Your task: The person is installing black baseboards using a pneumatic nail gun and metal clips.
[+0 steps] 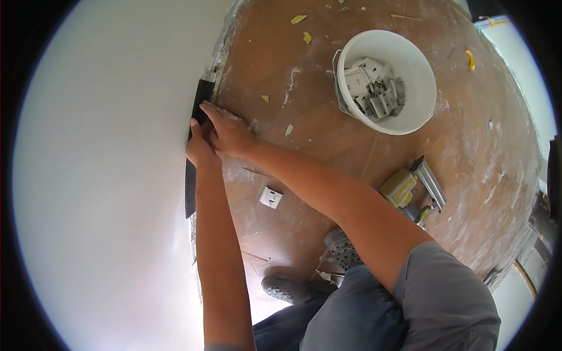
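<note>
Along the foot of the white wall runs a short black skirting strip [191, 181], its middle part covered by my hands. My left hand [202, 149] grips the strip, thumb up against its face; the other fingers are partly hidden by my right hand. Over them reaches my right hand [231, 133], with its front fingers stretched out and resting on the strip. A small white socket-like plate [270, 198] with dark slots lies on the floor, to the right of my left forearm.
A white bucket [424, 88] holding metal clips and white plates stands at the upper right. Below it a yellow-green nail gun [400, 188] lies on the dusty brown floor [328, 158]. Yellow scraps [298, 19] and a curved yellow piece [470, 59] are scattered about. My grey clogs [287, 288] are close by.
</note>
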A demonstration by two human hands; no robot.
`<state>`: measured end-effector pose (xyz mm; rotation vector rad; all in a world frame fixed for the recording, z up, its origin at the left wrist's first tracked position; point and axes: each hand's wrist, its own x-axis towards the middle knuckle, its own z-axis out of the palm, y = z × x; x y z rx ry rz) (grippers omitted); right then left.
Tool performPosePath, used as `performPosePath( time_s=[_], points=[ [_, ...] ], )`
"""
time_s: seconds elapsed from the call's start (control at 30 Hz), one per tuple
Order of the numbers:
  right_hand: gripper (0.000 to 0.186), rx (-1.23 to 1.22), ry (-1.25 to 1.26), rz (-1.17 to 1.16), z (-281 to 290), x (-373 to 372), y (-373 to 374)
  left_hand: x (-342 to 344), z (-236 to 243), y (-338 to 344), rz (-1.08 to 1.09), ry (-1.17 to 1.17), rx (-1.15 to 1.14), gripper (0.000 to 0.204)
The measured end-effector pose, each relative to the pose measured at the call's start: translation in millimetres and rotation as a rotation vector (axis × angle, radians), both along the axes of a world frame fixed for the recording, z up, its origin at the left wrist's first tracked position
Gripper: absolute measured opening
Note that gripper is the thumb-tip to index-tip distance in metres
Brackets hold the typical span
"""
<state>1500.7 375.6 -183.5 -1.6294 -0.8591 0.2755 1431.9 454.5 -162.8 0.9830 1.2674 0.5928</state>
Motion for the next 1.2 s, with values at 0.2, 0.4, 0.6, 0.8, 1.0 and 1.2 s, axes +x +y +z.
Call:
performPosePath(
  time_s=[0.2,0.4,0.6,0.8,1.0,1.2],
  points=[
    [0.059,-0.044,0.678,0.217,60,-10,-75,-14,-11,13,0.176,0.011,0.025,0.052],
    [0.046,-0.378,0.402,-0.089,76,22,-240,-13,-2,9,0.105,-0.029,-0.047,0.054],
    [0.045,-0.332,0.161,-0.206,67,102,-265,-14,-5,15,0.116,-0.072,-0.072,0.055],
    [0.046,-0.574,0.128,-0.495,74,150,-314,-10,-19,18,0.069,0.003,-0.074,0.064],
    [0.070,-0.872,-0.257,-0.251,110,-6,-473,-1,-9,12,-0.038,0.181,-0.013,0.067],
    [0.098,-1.053,-0.083,-0.289,104,-32,-461,-12,-11,29,-0.138,0.263,-0.021,0.072]
  ],
)
